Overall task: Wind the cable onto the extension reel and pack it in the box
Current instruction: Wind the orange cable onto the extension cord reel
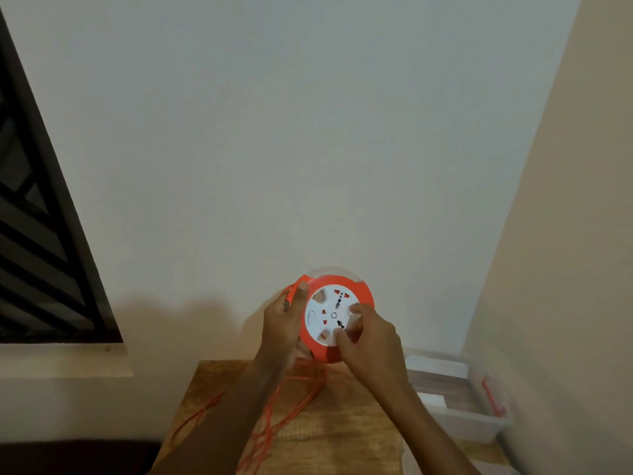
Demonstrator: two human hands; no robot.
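1. Two hands held the extension reel point(337, 317) up in the air, above the far edge of the counter point(356, 426), its white socket face turned toward the camera.
2. At the reel's left rim, the left hand point(284, 323) was wrapped round the orange housing, thumb on the front edge; that clasp looked like the anchor, and keeping it firm and unmoving would let the inner disc turn freely.
3. On the reel's face, low and to the right, the right hand point(366, 337) had its fingertips curled into the recesses of the white disc, gripping it as if to crank. Smooth full turns, rather than short jerks, seemed the better way.
4. Below the reel, the orange cable point(274, 416) hung down and lay in loose, crossing loops on the counter, so most of the winding appeared still to be done. Those crossings could snag at the reel's mouth; pausing to shake them apart would likely help.
5. Down and to the right of the reel, a clear plastic box point(479, 423) with an orange latch stood open on the counter, well apart, ready for packing later.
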